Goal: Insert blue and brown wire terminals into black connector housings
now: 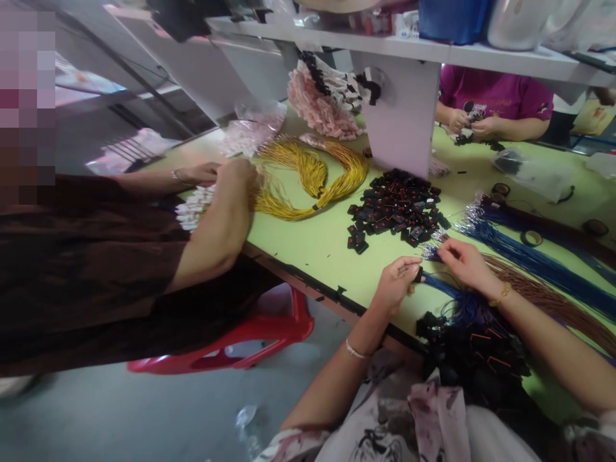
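Observation:
My left hand is closed on a small black connector housing, pinched between thumb and fingers near the table edge. Blue wires run to the right from about that housing. My right hand has its fingertips together at the metal-tipped ends of a wire bundle; whether a single wire is between them is too small to tell. Just beyond both hands lies a pile of black housings with red-orange marks. Close to my body sits a heap of black housings with wires.
Brown wires and blue wires stretch along the right, with tape rolls near them. Yellow wires lie further left. A co-worker's arm reaches over the table at left. A shelf overhangs; a red stool stands below.

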Tool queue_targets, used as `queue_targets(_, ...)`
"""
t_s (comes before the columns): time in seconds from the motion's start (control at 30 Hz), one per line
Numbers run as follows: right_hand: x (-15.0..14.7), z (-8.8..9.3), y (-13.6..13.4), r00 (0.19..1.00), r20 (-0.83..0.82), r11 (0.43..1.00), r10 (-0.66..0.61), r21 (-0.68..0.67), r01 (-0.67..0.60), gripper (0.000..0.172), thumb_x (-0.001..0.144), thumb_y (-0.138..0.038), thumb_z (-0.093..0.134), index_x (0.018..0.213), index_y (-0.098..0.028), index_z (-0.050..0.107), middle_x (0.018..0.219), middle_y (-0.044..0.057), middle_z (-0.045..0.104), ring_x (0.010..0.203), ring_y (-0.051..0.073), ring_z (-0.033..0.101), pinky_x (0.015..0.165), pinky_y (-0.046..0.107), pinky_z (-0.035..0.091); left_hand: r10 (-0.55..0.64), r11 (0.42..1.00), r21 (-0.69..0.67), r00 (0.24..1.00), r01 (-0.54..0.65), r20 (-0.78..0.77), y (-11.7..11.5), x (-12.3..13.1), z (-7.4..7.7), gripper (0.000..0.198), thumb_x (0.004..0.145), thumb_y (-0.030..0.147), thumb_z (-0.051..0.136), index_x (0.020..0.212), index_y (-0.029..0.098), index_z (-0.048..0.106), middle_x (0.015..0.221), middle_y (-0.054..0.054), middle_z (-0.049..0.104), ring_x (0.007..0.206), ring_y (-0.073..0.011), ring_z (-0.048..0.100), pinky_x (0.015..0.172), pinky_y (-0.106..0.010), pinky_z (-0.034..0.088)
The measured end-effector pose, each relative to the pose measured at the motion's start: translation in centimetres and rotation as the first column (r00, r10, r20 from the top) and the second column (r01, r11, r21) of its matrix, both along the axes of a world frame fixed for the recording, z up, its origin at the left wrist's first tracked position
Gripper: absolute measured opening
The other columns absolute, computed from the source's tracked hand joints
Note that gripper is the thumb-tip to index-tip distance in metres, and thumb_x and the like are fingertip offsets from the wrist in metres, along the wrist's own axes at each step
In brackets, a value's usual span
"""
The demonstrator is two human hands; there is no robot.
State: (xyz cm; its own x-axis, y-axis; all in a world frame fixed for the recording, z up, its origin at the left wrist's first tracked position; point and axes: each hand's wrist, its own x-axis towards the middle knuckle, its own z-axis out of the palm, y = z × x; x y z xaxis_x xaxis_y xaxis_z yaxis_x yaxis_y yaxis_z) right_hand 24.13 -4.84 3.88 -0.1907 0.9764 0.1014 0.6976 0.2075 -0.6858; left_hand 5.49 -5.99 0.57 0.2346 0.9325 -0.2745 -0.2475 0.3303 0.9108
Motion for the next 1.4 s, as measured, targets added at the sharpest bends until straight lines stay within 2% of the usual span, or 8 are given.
queue_targets(0.07,1.3,-0.1,0.8,0.973,0.222,0.997,-0.063,-0.031,0.072,0.013,0.081,-0.027,0.052,0.078,-0.018,0.060,0.069,0.001,0.060,0.057,0.012,0.046,0.054,0.023,0.029,-0.028,0.999,-0.016,1.000,0.028,-0.004,0.3,-0.6,-0.1,0.034,0.067,0.039,0.074,0.089,0.014,0.065,0.071,-0.003,0.062,0.067,-0.0152,0.063,0.043,-0.018,0.035)
queue_targets(0.17,2.2,-0.5,1.4,0.875,0.483,0.990,-0.037,-0.101,0.098,0.013,0.074,-0.028,0.061,0.084,-0.019,0.062,0.080,0.005,0.064,0.063,0.014,0.050,0.054,0.025,0.026,-0.076,0.996,-0.036,0.996,0.077,0.040,0.8,-1.1,-0.1,0.034,0.067,0.039,0.074,0.088,0.014,0.066,0.074,-0.004,0.063,0.070,-0.0150,0.063,0.049,-0.020,0.040)
queue_targets(0.3,2.3,-1.0,1.2,0.831,0.556,0.987,-0.016,-0.124,0.102,0.010,0.080,-0.026,0.054,0.083,-0.021,0.062,0.083,0.006,0.065,0.067,0.016,0.051,0.055,0.026,0.024,-0.085,0.993,-0.077,0.989,0.095,0.124,1.0,-1.1,-0.2,0.036,0.067,0.036,0.075,0.095,0.015,0.066,0.078,-0.004,0.064,0.074,-0.0138,0.062,0.056,-0.020,0.042)
queue_targets(0.53,2.7,-0.4,1.0,0.906,0.420,0.992,-0.044,-0.090,0.090,0.011,0.081,-0.024,0.050,0.076,-0.019,0.058,0.070,0.003,0.061,0.061,0.014,0.048,0.056,0.024,0.028,-0.035,0.996,-0.070,0.987,0.047,0.157,0.7,-0.6,0.0,0.046,0.068,0.029,0.075,0.110,0.018,0.061,0.083,-0.003,0.063,0.077,-0.0121,0.060,0.065,-0.023,0.044)
queue_targets(0.7,1.7,-0.5,1.1,0.997,0.080,0.995,-0.015,-0.097,0.023,0.012,0.082,-0.027,0.049,0.077,-0.018,0.056,0.068,0.001,0.060,0.058,0.012,0.048,0.056,0.022,0.034,-0.005,0.987,-0.151,0.963,0.047,0.269,0.5,0.7,0.0,0.036,0.068,0.027,0.074,0.099,0.015,0.062,0.082,-0.004,0.063,0.077,-0.0124,0.060,0.067,-0.022,0.045)
queue_targets(0.8,0.8,-0.2,0.6,0.992,-0.122,0.995,0.023,-0.095,-0.035,0.014,0.081,-0.028,0.051,0.076,-0.017,0.058,0.069,0.000,0.059,0.059,0.011,0.047,0.055,0.022,0.035,0.011,0.982,-0.179,0.940,0.053,0.340,0.3,1.4,-0.1,0.029,0.070,0.024,0.073,0.096,0.014,0.062,0.082,-0.004,0.062,0.076,-0.0117,0.059,0.069,-0.022,0.046)
queue_targets(0.9,0.2,0.3,-0.2,0.976,-0.212,0.993,0.042,-0.103,-0.065,0.016,0.080,-0.029,0.052,0.074,-0.016,0.058,0.063,-0.002,0.054,0.056,0.010,0.041,0.051,0.021,0.032,0.015,0.979,-0.190,0.916,0.067,0.402,0.2,1.8,-0.2,0.025,0.072,0.019,0.071,0.095,0.014,0.063,0.083,-0.004,0.062,0.075,-0.0111,0.059,0.068,-0.021,0.046)
queue_targets(1.4,-0.5,-0.3,-1.9,0.997,-0.071,0.999,0.036,-0.013,-0.037,0.014,0.073,-0.024,0.056,0.061,-0.017,0.052,0.052,-0.005,0.044,0.049,0.007,0.034,0.048,0.021,0.025,-0.022,0.969,-0.208,0.889,0.131,0.457,0.4,2.0,-0.8,0.024,0.075,0.016,0.067,0.098,0.013,0.065,0.083,-0.005,0.063,0.074,-0.0098,0.058,0.068,-0.020,0.047)
